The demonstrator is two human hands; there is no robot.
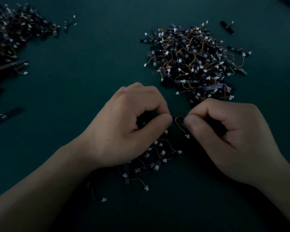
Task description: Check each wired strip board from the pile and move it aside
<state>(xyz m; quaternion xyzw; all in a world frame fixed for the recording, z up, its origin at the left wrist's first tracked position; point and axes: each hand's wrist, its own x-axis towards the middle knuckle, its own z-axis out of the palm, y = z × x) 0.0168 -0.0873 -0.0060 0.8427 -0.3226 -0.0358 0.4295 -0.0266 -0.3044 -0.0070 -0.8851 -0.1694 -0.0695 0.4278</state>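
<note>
Dim light over a dark green worktop [90, 67]. Holding one board [178, 118] just below the pile [194, 61], close to its near edge. Pinched at one end by the left hand [129, 126], thumb against curled forefinger. Pinched at the other end by the right hand [224, 131] in the same way, with the remaining fingers of both folded under. Only a short dark stretch of it visible between the two thumbs, lying level. Hanging from it, a thin orange wire [179, 126] looping down to a white plug [187, 136] just beside the right thumb.

Below the pile and partly under the left hand, a small cluster [157, 158] of more boards with wires and white plugs, spread on the worktop toward the left wrist. Cannot tell whether touching the hand or only lying beneath it.

Far left of the pile, well apart from it, a second heap [12, 36] of the same dark parts, blurred and running off the edge of view. Lower left of the pile, near that edge, one loose strip [7, 116] lying alone. Just beyond the pile's upper right edge, a single strip [227, 27] with a short wire, apart from the rest. In the pile itself, black strips tangled with orange and yellow wires and white plugs.
</note>
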